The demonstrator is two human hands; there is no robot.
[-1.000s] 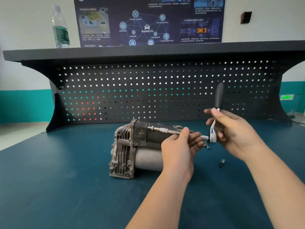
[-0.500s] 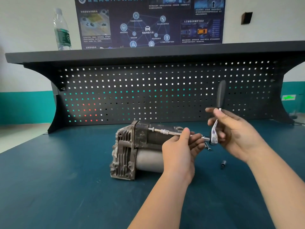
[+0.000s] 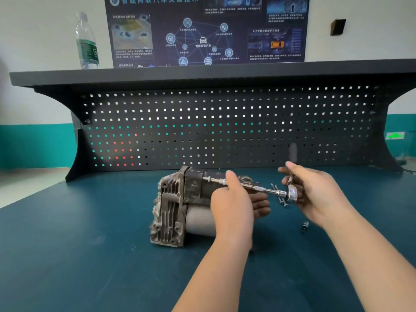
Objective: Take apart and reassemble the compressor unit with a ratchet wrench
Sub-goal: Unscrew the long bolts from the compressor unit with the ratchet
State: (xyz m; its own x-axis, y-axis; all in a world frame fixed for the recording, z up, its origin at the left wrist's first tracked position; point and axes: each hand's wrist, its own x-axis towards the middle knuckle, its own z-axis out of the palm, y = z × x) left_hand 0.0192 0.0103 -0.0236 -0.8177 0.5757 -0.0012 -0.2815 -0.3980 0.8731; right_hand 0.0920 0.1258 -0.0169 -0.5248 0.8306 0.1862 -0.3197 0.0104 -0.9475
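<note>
A grey metal compressor unit (image 3: 177, 206) lies on its side in the middle of the blue bench top. A ratchet wrench (image 3: 291, 192) with a long silver extension bar (image 3: 258, 188) reaches from the right into a bolt on the compressor's upper side. My left hand (image 3: 234, 203) grips the extension bar near its middle. My right hand (image 3: 315, 192) holds the wrench just above its chrome head, and the black handle (image 3: 292, 152) points up.
Loose bolts (image 3: 281, 200) lie on the bench behind the wrench head and a small spring-like part (image 3: 304, 226) lies under my right forearm. A black pegboard (image 3: 225, 127) stands behind, with a water bottle (image 3: 86, 41) on its shelf.
The wrench handle has swung slightly away toward the pegboard in my right hand. My left hand keeps its grip on the extension bar.
</note>
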